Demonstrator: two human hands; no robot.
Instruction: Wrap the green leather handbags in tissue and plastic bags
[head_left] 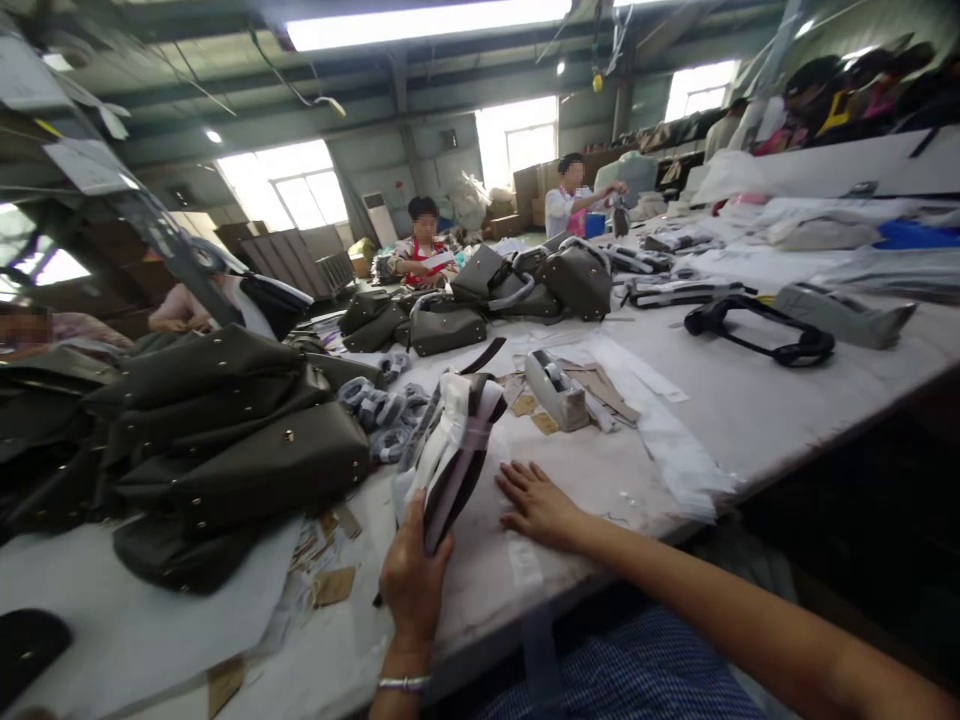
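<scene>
My left hand (416, 575) grips the lower end of a folded strap (450, 440), dark and light in layers and partly wrapped in white and clear material. The strap tilts up and away above the table. To its right, my right hand (544, 505) lies flat on the white tabletop (480, 560), fingers spread. Just below that hand, a clear plastic strip (529, 580) hangs over the table's front edge. Behind the strap lie several coiled, plastic-wrapped straps (386, 410). A grey tape dispenser (556, 390) stands beyond my right hand.
Dark olive bags (247, 450) are heaped at left, with more bags (525, 285) farther back. A black headband-like device (757, 330) and another tape dispenser (844, 315) sit at right. Cardboard scraps (334, 587) lie near the front. Several people work around the table.
</scene>
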